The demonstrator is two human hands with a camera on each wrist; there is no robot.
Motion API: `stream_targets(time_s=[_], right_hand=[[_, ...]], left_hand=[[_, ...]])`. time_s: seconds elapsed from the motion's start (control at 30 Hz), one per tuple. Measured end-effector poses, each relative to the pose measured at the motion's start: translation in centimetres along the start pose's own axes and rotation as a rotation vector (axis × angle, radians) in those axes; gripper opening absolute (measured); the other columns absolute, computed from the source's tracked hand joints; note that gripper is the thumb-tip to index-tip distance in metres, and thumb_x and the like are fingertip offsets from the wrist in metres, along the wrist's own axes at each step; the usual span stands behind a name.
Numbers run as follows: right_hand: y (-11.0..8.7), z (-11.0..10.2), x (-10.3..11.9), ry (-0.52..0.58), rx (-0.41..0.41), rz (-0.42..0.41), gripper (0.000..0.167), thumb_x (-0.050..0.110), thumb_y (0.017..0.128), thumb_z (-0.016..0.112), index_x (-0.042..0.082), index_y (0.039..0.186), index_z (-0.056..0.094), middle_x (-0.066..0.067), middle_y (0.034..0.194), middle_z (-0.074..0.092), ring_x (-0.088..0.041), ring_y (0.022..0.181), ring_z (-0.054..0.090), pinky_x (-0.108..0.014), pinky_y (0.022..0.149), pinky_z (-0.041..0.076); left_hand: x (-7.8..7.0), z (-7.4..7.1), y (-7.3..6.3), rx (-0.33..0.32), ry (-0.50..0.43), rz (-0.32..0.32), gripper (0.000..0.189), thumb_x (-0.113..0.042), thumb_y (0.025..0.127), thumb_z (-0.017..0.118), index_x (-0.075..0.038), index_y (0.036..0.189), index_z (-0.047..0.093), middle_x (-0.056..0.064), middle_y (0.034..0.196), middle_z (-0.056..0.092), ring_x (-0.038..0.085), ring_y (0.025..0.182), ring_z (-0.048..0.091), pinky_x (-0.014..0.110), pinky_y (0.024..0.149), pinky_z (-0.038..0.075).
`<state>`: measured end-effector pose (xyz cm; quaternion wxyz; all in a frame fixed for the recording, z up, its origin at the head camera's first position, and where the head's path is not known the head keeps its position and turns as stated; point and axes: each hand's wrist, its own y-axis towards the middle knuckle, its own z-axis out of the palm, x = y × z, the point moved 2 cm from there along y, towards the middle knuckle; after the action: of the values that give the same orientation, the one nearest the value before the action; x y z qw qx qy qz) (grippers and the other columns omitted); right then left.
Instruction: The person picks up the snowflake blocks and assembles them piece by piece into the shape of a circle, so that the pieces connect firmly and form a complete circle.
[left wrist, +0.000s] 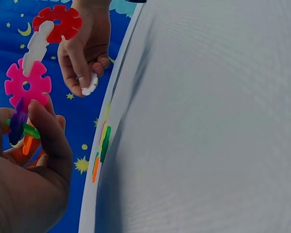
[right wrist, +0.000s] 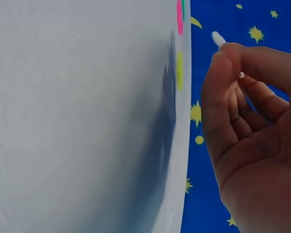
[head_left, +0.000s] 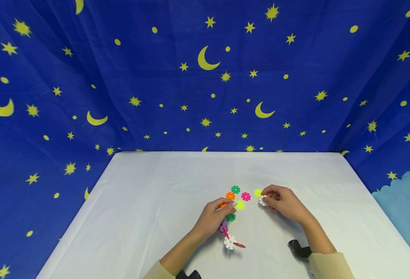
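My left hand (head_left: 210,217) holds a chain of interlocking notched plastic discs (left wrist: 28,85). In the left wrist view, the chain runs from a red disc (left wrist: 57,23) through a white disc (left wrist: 36,48) and a pink one to a purple disc (left wrist: 18,124), with green and orange pieces between the fingers. The chain's white disc (head_left: 230,242) hangs below the hand in the head view. Off to the right, my right hand (head_left: 286,202) pinches a single white disc (head_left: 262,200) between thumb and fingers, apart from the chain.
Loose discs lie on the white table (head_left: 156,193) beyond and between the hands: green (head_left: 235,189), orange (head_left: 230,195), pink (head_left: 246,196) and yellow (head_left: 240,204), with another yellow disc (head_left: 257,192) by the right fingertips. A blue star-patterned curtain (head_left: 170,85) surrounds the table.
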<state>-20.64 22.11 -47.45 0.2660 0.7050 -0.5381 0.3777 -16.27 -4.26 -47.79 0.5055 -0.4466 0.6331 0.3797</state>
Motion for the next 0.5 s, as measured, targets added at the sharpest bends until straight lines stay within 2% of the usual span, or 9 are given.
stream_targets(time_s=[0.3, 0.5], right_hand=[[-0.1, 1.1, 1.3, 0.138, 0.023, -0.052, 0.027, 0.021, 0.092, 0.067, 0.004, 0.112, 0.067, -0.009, 0.084, 0.066, -0.024, 0.065, 0.059, -0.036, 0.057, 0.053], [0.2, 2.2, 2.3, 0.27, 0.039, -0.051, 0.026, 0.021, 0.089, 0.071, 0.002, 0.105, 0.065, -0.012, 0.084, 0.067, -0.025, 0.064, 0.061, -0.039, 0.059, 0.054]], left_hand=[[-0.1, 0.1, -0.1, -0.009, 0.024, 0.01, 0.027, -0.034, 0.097, 0.056, -0.016, 0.111, 0.069, 0.005, 0.094, 0.071, 0.011, 0.095, 0.059, 0.038, 0.094, 0.043], [0.0, 0.1, 0.0, -0.02, 0.022, 0.019, 0.025, -0.034, 0.097, 0.056, -0.015, 0.109, 0.069, 0.005, 0.094, 0.071, 0.011, 0.094, 0.06, 0.037, 0.093, 0.044]])
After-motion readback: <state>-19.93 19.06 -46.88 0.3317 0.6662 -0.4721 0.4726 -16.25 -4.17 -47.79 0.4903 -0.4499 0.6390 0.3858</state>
